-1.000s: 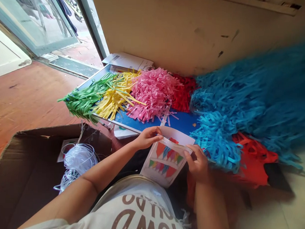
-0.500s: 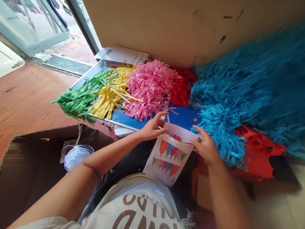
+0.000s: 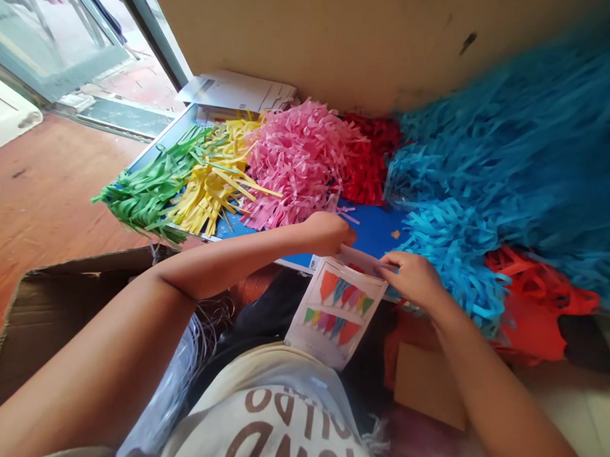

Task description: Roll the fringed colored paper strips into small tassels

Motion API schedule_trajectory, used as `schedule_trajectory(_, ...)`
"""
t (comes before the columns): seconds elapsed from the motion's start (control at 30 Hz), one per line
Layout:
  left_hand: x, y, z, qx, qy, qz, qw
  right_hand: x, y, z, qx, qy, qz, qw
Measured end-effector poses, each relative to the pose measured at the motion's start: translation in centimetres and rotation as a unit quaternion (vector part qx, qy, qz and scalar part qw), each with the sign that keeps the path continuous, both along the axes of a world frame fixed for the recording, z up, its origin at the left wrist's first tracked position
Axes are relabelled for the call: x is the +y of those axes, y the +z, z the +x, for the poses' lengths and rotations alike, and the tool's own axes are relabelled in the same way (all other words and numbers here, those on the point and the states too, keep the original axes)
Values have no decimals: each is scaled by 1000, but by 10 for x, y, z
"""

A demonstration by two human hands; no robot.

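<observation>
A flat plastic packet (image 3: 326, 322) with a printed picture of coloured bunting and tassels lies tilted on my lap, against my shirt. Its top flap (image 3: 361, 258) stretches between my two hands. My left hand (image 3: 329, 233) is closed on the flap's left end, knuckles up, its fingertips mostly hidden. Pinching the right end of the flap between thumb and fingers is my right hand (image 3: 413, 279). Just beyond them, on a blue table (image 3: 375, 231), lie paper-strip tassels: green (image 3: 149, 183), yellow (image 3: 201, 191), pink (image 3: 302, 162) and red (image 3: 370, 157).
A big heap of blue tassels (image 3: 511, 176) rises on the right, with orange strips (image 3: 532, 303) below it. White papers (image 3: 240, 89) lie at the table's back. An open cardboard box (image 3: 46, 313) stands at lower left, white string (image 3: 196, 338) beside my lap.
My left hand has moved right and turned over, closing on the flap where its fingers were spread before. My right hand has closed in on the other end. The packet stays on my lap.
</observation>
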State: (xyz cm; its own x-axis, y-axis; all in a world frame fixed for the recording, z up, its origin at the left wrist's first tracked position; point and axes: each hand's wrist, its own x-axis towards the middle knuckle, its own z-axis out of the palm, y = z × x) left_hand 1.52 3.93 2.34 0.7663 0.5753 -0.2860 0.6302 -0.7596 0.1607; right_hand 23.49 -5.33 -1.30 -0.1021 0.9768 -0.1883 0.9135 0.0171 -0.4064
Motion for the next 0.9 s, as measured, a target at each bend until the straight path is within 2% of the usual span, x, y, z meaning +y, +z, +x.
schedule_trajectory(0.33, -22, 14, 4, 62, -39, 24, 997, 1, 6, -4, -98, 79, 58, 990)
schedule_trajectory(0.47, -13, 15, 2, 66, -18, 12, 998, 6, 1, -2, -120, 82, 65, 987)
schedule_trajectory(0.63, 2, 16, -7, 85, -28, 8, 996, 10, -6, 1, -88, 82, 73, 990)
schedule_trajectory(0.9, -6, 9, -4, 65, -26, 24, 997, 11, -9, -2, -63, 92, 80, 991)
